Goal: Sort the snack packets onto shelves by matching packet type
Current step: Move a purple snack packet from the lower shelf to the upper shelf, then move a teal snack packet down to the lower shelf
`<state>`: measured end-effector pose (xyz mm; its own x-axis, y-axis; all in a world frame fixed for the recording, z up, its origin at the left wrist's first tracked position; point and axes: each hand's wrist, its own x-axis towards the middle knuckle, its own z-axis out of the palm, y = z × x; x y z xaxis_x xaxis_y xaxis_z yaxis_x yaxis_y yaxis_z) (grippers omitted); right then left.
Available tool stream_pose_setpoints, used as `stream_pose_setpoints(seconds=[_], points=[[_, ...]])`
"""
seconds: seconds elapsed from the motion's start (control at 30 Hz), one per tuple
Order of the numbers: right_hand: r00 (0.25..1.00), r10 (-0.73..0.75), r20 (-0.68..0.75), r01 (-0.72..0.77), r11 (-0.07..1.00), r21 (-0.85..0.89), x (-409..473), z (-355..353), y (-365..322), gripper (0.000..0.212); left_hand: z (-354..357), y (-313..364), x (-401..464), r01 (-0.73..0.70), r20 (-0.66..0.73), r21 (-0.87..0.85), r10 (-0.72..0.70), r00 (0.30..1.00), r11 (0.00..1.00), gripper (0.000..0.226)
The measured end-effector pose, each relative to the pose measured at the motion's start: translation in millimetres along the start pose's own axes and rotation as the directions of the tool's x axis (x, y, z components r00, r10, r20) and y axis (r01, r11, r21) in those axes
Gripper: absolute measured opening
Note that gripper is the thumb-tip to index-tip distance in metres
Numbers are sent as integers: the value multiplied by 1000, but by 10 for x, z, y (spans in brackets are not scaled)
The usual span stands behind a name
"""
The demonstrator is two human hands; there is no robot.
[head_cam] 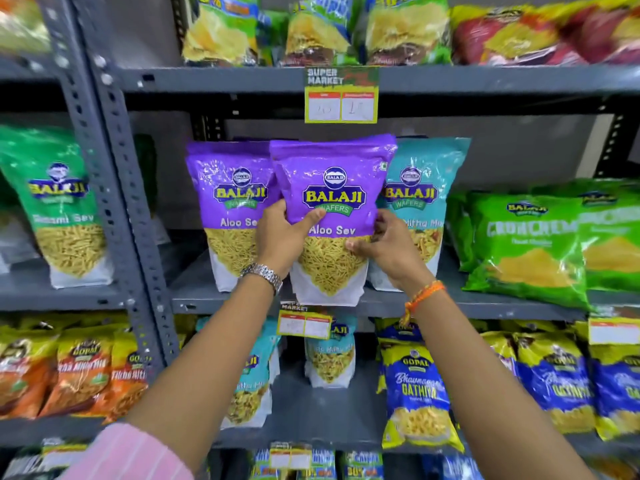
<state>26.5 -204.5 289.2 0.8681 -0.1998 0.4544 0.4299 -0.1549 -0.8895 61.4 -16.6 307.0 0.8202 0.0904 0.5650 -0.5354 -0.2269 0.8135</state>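
The purple packet (330, 216) is held upright over the middle shelf's front edge (485, 304), clasped at its sides by the left hand (282, 237) and right hand (384, 245). It is best slid straight back beside the matching purple packet (230, 209), left of the teal packet (424, 202). Glossy foil is seen above a clear window of yellow strands.

Grey slotted-steel upright (114, 188) seen left of centre, bolted to shelf edges. Yellow-bordered price tag (341, 95) clipped to upper shelf lip (485, 81), "SUPER MARKET" printed on top, two white boxes below, handwriting illegible. Smaller matching tag (304, 323) hung from middle shelf edge; another (613, 330) noted far right, one more (290, 457) on lowest visible edge. Grey back wall (519, 150) exposed behind middle shelf.
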Motion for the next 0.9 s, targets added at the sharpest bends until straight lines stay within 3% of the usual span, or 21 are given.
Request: stream_pose_setpoints(seconds=[0.13,0.43,0.57,0.67,0.77,0.9], points=[[1000,-23,-4,23,999,-37,104,74,84,55,38,-45,70,11,4,5,-11,1000,1000,29],[997,-35,-74,20,980,-196,196,165,116,63,83,-47,107,31,-46,67,-28,999,997,27],[984,-108,-142,37,903,-429,124,139,122,68,39,-51,60,30,-30,88,-28,999,996,34],[977,-133,-168,25,849,-528,-1,119,96,66,-32,-16,-17,52,-47,38,-50,998,998,57],[968,-142,-208,15,857,-515,-144,-15,-3,60,-122,-3,-124,80,-136,5,-79,988,997,57],[913,-107,-394,-31,944,-330,-254,-507,-20,43,-96,108,-369,5,-228,7,-3,974,1000,33]])
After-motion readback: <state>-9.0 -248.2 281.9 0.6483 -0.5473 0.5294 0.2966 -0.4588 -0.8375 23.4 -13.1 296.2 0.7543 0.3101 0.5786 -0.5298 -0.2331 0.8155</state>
